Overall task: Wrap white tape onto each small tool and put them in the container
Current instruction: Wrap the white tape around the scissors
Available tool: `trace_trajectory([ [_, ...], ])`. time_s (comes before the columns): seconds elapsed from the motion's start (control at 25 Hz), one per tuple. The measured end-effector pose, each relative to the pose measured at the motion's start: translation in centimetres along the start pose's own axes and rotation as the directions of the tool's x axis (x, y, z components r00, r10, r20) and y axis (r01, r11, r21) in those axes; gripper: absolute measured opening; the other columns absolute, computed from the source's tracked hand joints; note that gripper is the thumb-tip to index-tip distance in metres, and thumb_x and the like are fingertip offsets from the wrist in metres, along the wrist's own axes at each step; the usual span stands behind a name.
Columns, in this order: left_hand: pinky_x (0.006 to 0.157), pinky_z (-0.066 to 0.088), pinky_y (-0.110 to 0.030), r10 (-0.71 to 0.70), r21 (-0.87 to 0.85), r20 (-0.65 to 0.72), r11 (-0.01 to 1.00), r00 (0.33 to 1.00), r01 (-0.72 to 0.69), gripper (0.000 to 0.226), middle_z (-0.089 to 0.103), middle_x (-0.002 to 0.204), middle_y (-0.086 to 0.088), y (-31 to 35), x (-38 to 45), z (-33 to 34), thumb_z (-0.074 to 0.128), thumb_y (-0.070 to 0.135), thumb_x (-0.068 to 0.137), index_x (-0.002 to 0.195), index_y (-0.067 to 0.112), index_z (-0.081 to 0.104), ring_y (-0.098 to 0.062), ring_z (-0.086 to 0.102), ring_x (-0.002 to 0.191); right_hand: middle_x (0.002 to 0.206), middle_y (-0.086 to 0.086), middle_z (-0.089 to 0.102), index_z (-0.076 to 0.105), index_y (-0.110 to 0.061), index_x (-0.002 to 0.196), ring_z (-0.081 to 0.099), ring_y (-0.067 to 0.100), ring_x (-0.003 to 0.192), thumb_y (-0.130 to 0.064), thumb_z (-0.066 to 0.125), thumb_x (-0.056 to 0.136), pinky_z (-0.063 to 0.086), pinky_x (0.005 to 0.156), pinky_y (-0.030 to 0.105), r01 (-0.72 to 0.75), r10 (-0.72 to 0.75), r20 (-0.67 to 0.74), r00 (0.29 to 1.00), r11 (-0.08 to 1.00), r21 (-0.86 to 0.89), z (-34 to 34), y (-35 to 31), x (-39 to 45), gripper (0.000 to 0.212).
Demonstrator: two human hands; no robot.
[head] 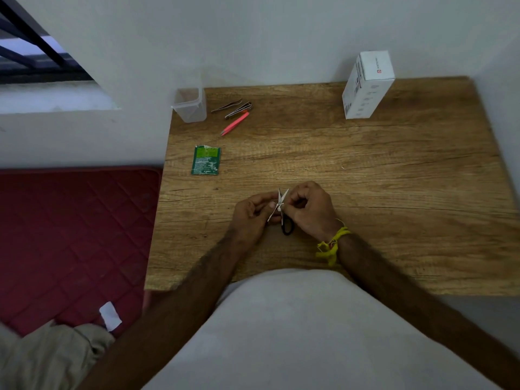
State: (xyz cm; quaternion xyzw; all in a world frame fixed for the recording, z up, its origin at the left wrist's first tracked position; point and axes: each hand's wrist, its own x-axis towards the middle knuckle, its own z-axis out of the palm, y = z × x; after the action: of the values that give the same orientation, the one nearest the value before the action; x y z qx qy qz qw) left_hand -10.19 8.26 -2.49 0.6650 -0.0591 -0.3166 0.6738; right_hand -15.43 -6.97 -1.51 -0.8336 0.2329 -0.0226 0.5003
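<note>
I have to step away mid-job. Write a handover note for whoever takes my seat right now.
Left hand pinches the white tape; right hand grips the small scissors, blades up, wrap in progress.
Container at the table's far left looks empty.
Beside it lie two metal tweezers and pink tweezers, untaped.
Left: finish the scissors, tape the others, put all in.

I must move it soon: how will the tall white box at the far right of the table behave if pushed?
The white box stands upright on a narrow base, so a high push probably tips it. It looks like cardboard, likely light, so a low push should slide it along the wooden table.
</note>
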Motion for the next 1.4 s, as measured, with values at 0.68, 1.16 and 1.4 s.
trace_trajectory([
  [0.68,0.085,0.061,-0.036,-0.062,-0.043,-0.043,0.997,0.997,0.06,0.031,0.071,0.113,-0.022,0.0,0.0,0.3,0.057,-0.003,0.096,0.127,-0.003,0.061,-0.032,0.071,0.103,0.097,-0.002,0.059,0.074,-0.009,0.074,0.06,0.01,0.089,-0.006,0.082,0.072,0.049,0.077,0.021,-0.024,0.024,0.025,0.999,1.0,0.002,-0.7,0.2,-0.7,0.009],
  [1.16,0.082,0.061,-0.034,-0.082,-0.006,-0.077,0.997,0.994,0.082,0.032,0.07,0.112,-0.025,0.1,0.2,0.4,0.055,-0.004,0.097,0.129,-0.004,0.059,-0.031,0.07,0.096,0.1,0.001,0.056,0.069,-0.008,0.069,0.056,0.011,0.092,-0.005,0.081,0.07,0.045,0.074,0.014,0.098,-0.095,0.039,0.995,0.991,-0.093,-0.1,1.3,-1.8,0.012],
  [1.4,0.081,0.061,-0.03,-0.064,0.014,-0.071,0.998,0.995,0.065,0.031,0.071,0.11,-0.023,0.1,0.1,0.4,0.056,-0.004,0.097,0.127,-0.004,0.061,-0.024,0.072,0.09,0.107,-0.002,0.052,0.07,-0.013,0.069,0.053,0.015,0.104,-0.008,0.083,0.07,0.047,0.085,0.027,0.151,-0.138,0.099,0.985,0.978,-0.143,-0.3,1.7,-2.5,0.014],
])
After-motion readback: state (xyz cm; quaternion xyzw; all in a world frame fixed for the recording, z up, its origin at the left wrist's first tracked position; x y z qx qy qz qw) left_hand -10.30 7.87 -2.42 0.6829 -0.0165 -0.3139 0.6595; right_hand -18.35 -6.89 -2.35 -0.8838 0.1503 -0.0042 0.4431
